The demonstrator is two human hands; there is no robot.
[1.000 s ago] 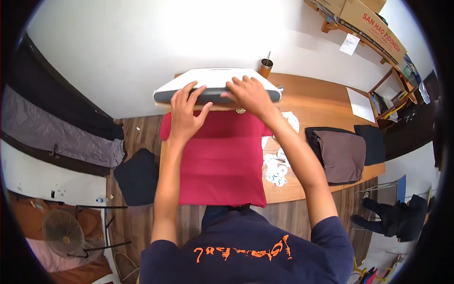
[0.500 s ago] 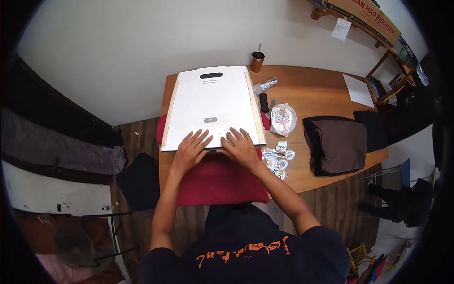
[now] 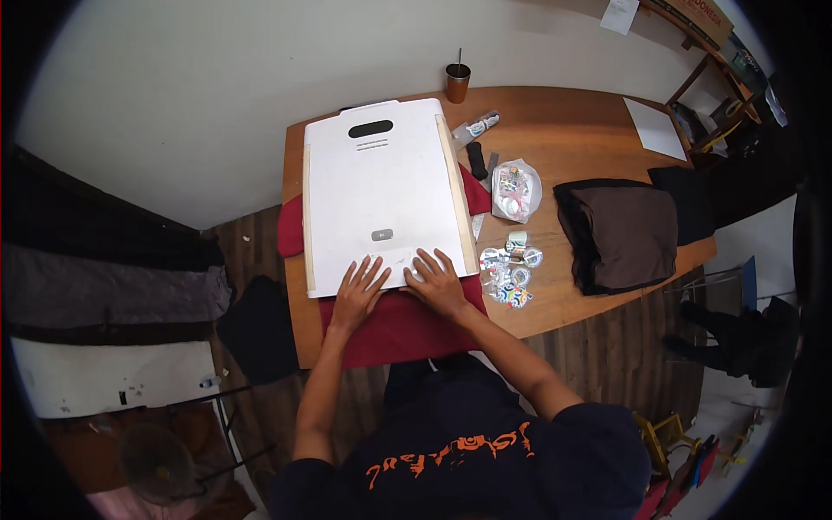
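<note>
A large white flat panel with a dark slot near its far end and tan strips down both sides lies over a dark red cloth on the table. My left hand rests flat on the panel's near edge, its fingers spread. Beside it, my right hand also lies on the near edge, fingers apart. Neither hand grips anything. The red cloth sticks out past the panel on both sides and at the front; what lies beneath is hidden.
To the right on the wooden table are a clear bag of small items, several tape rolls, a black bundle and folded dark garments. A brown cup stands at the back, and a white sheet lies far right.
The panel has come down lower onto the red cloth, with both hands still spread on its near edge. The head view has shifted slightly.
</note>
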